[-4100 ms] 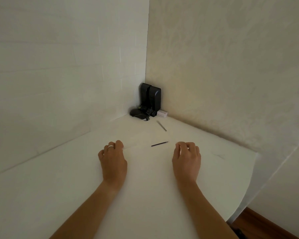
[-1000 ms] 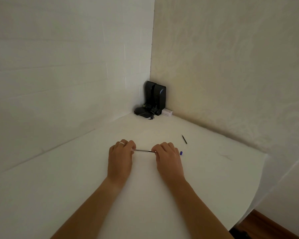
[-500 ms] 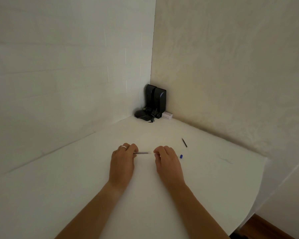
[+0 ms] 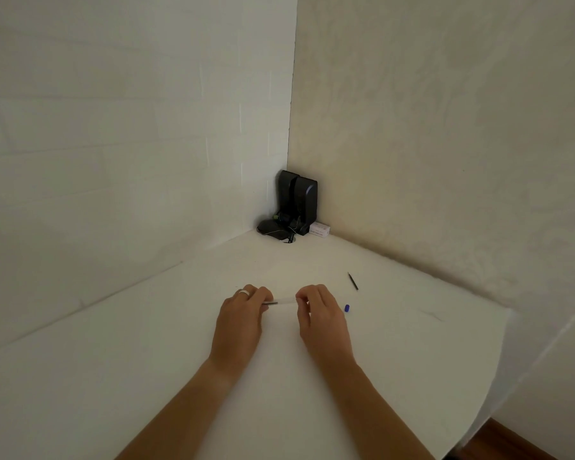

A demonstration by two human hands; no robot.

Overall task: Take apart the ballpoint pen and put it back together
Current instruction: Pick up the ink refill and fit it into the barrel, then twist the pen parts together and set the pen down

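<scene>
While my left hand (image 4: pixel 241 322) pinches a dark thin refill (image 4: pixel 270 303) at its fingertips, my right hand (image 4: pixel 319 318) pinches the clear pen barrel (image 4: pixel 287 300) at three o'clock from it, low over the white table (image 4: pixel 146 376). At three o'clock of my right hand lies a small blue cap (image 4: pixel 347 308); at one o'clock, a dark pen piece (image 4: pixel 353 281).

The pen is apart. A clear barrel (image 4: pixel 287 302) lies level between two sets of fingers, with a thin dark refill (image 4: pixel 270 303) showing at its left end. A small blue cap (image 4: pixel 347 308) sits on the white table just right of it. Farther back lies a slim dark piece (image 4: pixel 353 281), angled.
</scene>
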